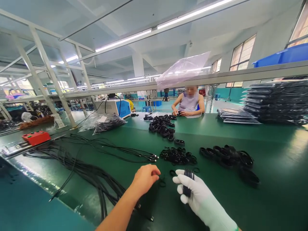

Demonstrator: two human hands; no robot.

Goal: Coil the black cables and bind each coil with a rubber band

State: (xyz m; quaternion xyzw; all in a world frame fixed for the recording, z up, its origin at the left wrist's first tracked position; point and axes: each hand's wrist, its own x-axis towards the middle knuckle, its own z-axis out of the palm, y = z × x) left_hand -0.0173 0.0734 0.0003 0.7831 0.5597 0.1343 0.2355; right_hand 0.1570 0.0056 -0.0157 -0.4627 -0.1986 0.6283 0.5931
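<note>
My right hand [192, 189], in a white knit glove, is closed around a small coiled black cable [189, 175]. To its left my bare left hand [146, 177] hovers over the table with its fingers bent. A small gap shows between thumb and forefinger, and nothing is visible in it. Just beside those fingertips is a thin black loop [162, 183], apparently on the table. A heap of small black bands [178, 156] lies just beyond both hands. Long black cables [84, 173] run along the left, and several connector ends [154, 158] point toward the heap.
Coiled cables [226, 155] lie at right; another pile [162, 125] sits farther back. Bagged goods [271, 102] are stacked at far right. A red box [36, 138], plastic bags [108, 123] and a blue-white machine [117, 106] stand left. A person [190, 101] sits opposite beneath a shelf [228, 75].
</note>
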